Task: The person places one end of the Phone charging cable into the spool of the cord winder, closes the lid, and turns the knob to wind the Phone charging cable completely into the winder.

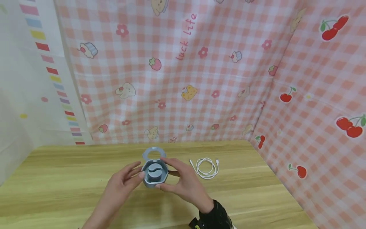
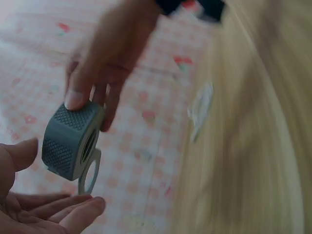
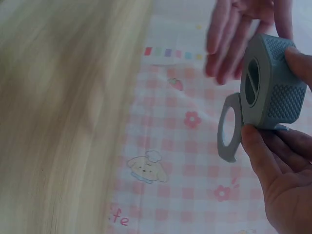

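A grey-blue octagonal case point(image 1: 155, 173) with knurled sides is held a little above the wooden table point(image 1: 57, 178). Its ring-shaped lid point(image 1: 154, 152) hangs open on a hinge at the far side. My right hand point(image 1: 174, 174) pinches the case between thumb and fingers; the right wrist view shows that grip point(image 3: 278, 165) on the case point(image 3: 273, 83) and the lid point(image 3: 230, 124). My left hand point(image 1: 125, 179) lies open beside the case, fingers straight. In the left wrist view its palm point(image 2: 39, 209) faces up under the case point(image 2: 70, 141), apart from it.
A coiled white cable point(image 1: 206, 167) lies on the table right of the hands. Pink checked cloth point(image 1: 183, 79) with cartoon prints closes the back and right side. A black strap point(image 1: 214, 216) sits on my right wrist.
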Demonstrator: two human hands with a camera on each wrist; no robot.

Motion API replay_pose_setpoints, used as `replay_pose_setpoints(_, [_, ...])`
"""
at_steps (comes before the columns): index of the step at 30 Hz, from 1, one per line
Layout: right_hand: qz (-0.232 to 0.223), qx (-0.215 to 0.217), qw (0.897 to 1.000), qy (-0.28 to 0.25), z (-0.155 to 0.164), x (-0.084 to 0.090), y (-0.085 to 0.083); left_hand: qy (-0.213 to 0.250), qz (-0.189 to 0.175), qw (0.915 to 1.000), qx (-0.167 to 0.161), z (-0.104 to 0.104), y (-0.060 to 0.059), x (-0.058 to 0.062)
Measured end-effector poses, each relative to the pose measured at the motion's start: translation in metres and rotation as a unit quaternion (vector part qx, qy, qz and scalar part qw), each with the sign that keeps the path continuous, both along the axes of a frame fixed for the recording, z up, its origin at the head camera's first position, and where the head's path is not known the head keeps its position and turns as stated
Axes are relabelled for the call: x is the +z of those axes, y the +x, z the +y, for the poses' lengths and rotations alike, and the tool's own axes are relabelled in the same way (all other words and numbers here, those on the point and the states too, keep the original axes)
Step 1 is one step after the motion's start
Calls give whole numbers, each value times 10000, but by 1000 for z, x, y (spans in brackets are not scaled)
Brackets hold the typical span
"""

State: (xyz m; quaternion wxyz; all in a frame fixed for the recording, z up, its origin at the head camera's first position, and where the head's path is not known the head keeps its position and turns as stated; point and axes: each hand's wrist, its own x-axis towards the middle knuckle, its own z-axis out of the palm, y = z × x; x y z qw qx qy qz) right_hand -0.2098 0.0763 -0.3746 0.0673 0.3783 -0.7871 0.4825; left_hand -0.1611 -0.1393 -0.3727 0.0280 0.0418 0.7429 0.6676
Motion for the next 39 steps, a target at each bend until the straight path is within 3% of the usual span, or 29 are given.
replay_pose_setpoints(2, [-61, -32, 10000, 51, -6, -3, -5, -861, 502, 9938, 486, -1, -3, -2])
replay_pose_setpoints(4, [-126, -31, 9998, 151, -11, -6, -10, -1416, 943, 9835, 615, -2, -6, -4])
replay_pose_setpoints(9, [-265, -77, 9979, 585, -25, -10, -20, -2119, 1674, 9605, 669, -8, -15, -12])
replay_pose_setpoints(12, [-225, -116, 9955, 918, -33, -15, -28, -2646, 1991, 9404, 778, -12, -23, -19])
replay_pose_setpoints(17, [-157, -94, 9903, 1380, -50, -33, -43, -3749, 2002, 9000, 969, -16, -38, -32])
replay_pose_setpoints(21, [-265, -202, 9868, 1583, -59, -47, -48, -4325, 1554, 8837, 891, -18, -46, -42])
replay_pose_setpoints(25, [-23, -513, 9790, 1973, -64, -53, -49, -4543, 1310, 8773, 824, -18, -51, -50])
replay_pose_setpoints(30, [158, -674, 9674, 2437, -67, -56, -50, -4475, 1188, 8831, 763, -18, -52, -58])
replay_pose_setpoints(39, [75, -626, 9616, 2671, -68, -61, -51, -4404, 969, 8899, 693, -17, -53, -69])
